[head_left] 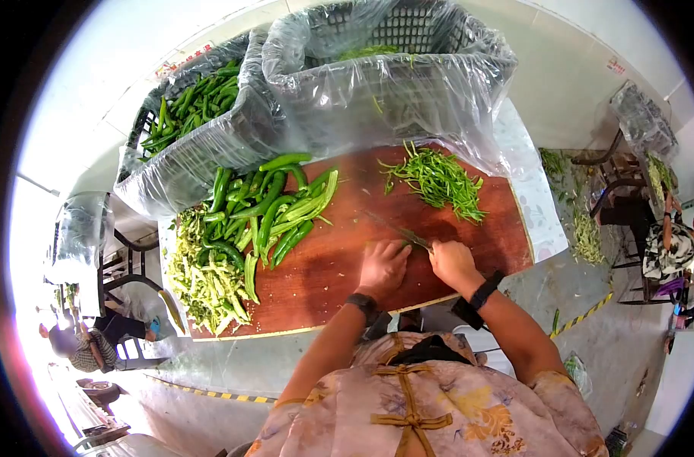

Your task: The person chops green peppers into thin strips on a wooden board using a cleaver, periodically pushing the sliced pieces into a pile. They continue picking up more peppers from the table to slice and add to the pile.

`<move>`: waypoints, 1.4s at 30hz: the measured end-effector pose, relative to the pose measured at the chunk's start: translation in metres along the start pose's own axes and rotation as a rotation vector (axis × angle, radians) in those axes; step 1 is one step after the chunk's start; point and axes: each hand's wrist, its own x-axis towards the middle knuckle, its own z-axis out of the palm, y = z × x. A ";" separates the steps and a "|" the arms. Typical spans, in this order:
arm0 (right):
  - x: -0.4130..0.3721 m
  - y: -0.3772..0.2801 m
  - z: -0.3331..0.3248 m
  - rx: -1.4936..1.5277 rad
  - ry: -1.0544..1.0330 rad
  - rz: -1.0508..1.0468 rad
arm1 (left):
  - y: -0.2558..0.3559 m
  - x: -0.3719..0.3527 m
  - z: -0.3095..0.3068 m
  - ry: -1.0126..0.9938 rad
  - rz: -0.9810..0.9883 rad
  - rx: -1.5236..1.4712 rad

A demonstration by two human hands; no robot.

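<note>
My right hand (453, 265) is wrapped round the handle of a knife (402, 230), whose thin blade points up and left over the brown cutting board (339, 282). Close beside it, my left hand (383, 266) rests on the board with its fingers bent together; anything under them is hidden. Beyond the hands lies a loose heap of shredded green pepper (438, 183). To the left are whole and split green peppers (267, 202), and next to them a pile of pale pepper cores and seeds (206, 278).
Behind the board stand two plastic-lined crates: one (210, 156) holds whole green peppers, the other (392, 99) some shredded green bits. A pale patterned cloth (541, 206) shows under the board. Other people sit at far left (88, 350) and far right (670, 244). Pale scraps (587, 236) lie on the floor.
</note>
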 end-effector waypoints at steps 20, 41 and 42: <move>0.008 -0.013 0.008 0.010 -0.018 -0.003 | -0.003 -0.002 -0.001 0.032 0.045 -0.020; 0.001 -0.022 0.008 0.028 -0.005 -0.020 | -0.007 -0.006 0.005 -0.028 0.018 -0.029; 0.008 -0.022 0.010 0.017 0.050 -0.033 | -0.006 -0.005 0.006 0.033 0.036 -0.042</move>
